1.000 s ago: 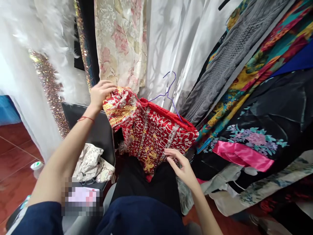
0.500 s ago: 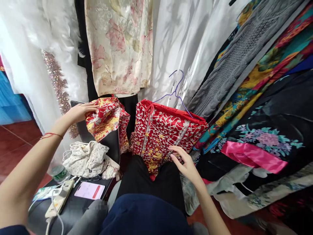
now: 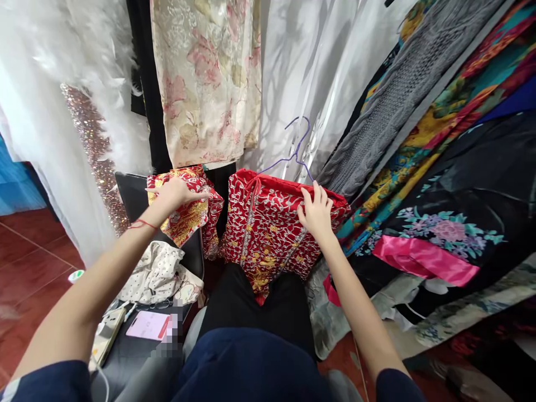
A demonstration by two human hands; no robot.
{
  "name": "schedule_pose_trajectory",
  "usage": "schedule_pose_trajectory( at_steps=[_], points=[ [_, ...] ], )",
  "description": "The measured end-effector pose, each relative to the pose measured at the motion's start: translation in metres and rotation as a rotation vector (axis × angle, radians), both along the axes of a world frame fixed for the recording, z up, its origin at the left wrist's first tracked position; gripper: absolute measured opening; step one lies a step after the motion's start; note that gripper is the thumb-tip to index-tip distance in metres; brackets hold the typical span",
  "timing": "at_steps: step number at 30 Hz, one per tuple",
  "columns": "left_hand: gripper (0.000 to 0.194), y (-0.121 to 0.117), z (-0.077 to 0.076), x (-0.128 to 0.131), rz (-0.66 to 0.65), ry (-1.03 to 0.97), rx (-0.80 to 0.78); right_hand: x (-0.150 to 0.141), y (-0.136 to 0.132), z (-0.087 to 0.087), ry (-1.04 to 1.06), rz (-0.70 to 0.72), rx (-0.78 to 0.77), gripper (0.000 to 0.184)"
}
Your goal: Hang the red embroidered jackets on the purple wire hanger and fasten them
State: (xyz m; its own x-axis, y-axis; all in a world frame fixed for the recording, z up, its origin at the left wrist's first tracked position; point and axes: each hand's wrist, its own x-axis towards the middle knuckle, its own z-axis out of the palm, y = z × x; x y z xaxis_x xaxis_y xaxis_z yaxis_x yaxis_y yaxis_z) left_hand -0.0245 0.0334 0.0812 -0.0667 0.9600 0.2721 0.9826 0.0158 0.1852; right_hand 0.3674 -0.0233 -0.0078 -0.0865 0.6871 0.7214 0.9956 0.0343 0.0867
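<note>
A red embroidered skirt [image 3: 272, 234] with silver and gold patterns hangs on a purple wire hanger [image 3: 296, 153]. Its lower part lies against my knees. My right hand [image 3: 317, 215] rests at its upper right edge near the hanger, fingers apart and slightly bent. To the left, a second red-and-gold embroidered garment [image 3: 190, 223] is draped over a black chair [image 3: 130, 192]. My left hand [image 3: 173, 192] lies over the top of this garment with the thumb stretched out to the right; the far fingertips are partly hidden.
A dotted white cloth [image 3: 154, 273], a pink-screened phone [image 3: 148, 325] and a power strip [image 3: 106, 335] lie on a black surface at left. A floral cream garment [image 3: 209, 84] hangs ahead. Dark and colourful garments [image 3: 452, 229] crowd the right; white feathered fabric [image 3: 104, 67] hangs left.
My left hand has moved right across the garment on the chair. My right hand has risen from the skirt's lower right part to its upper edge by the hanger.
</note>
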Motion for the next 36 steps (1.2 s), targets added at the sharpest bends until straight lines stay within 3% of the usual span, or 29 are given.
schedule_pose_trajectory(
  at_steps=[3,7,10,14,16,19,21,24,26,28,30,32,34,36],
  points=[
    [0.099,0.003,-0.016,0.027,0.149,0.123,0.044,0.003,0.001,-0.001,0.032,-0.012,-0.002,0.054],
    [0.052,0.002,-0.022,0.033,-0.053,0.221,0.083,0.011,0.000,0.000,0.041,0.029,0.006,0.050],
    [0.038,0.000,-0.007,0.011,-0.088,0.181,0.075,0.016,0.000,-0.002,0.025,0.065,0.012,0.047],
    [0.052,-0.006,0.018,-0.029,0.000,0.109,0.185,0.017,0.001,-0.002,0.012,0.047,-0.009,0.046],
    [0.058,-0.008,0.018,-0.049,0.028,0.005,0.306,0.016,0.002,-0.002,0.011,0.036,-0.009,0.046],
    [0.060,-0.013,-0.008,-0.075,-0.043,-0.139,0.474,0.016,0.000,-0.003,0.018,0.040,0.008,0.044],
    [0.060,-0.020,-0.041,-0.087,-0.138,-0.124,0.474,0.016,-0.002,-0.004,0.023,0.055,0.016,0.043],
    [0.060,-0.039,-0.094,-0.090,-0.222,-0.054,0.344,0.014,-0.005,-0.006,0.031,0.069,0.017,0.043],
    [0.066,-0.051,-0.115,-0.082,-0.196,-0.013,0.354,0.012,-0.004,-0.006,0.041,0.062,0.019,0.043],
    [0.078,-0.058,-0.118,-0.065,-0.196,0.043,0.450,0.009,-0.001,-0.006,0.054,0.050,0.026,0.042],
    [0.084,-0.057,-0.108,-0.039,-0.280,0.086,0.567,0.008,0.003,-0.007,0.064,0.045,0.034,0.040],
    [0.075,-0.048,-0.089,-0.004,-0.456,0.101,0.629,0.007,0.005,-0.008,0.072,0.048,0.045,0.039],
    [0.059,-0.031,-0.070,0.036,-0.653,0.105,0.598,0.008,0.006,-0.009,0.080,0.057,0.058,0.038],
    [0.050,-0.010,-0.051,0.072,-0.729,0.101,0.557,0.011,0.004,-0.009,0.083,0.068,0.062,0.035]
  ],
)
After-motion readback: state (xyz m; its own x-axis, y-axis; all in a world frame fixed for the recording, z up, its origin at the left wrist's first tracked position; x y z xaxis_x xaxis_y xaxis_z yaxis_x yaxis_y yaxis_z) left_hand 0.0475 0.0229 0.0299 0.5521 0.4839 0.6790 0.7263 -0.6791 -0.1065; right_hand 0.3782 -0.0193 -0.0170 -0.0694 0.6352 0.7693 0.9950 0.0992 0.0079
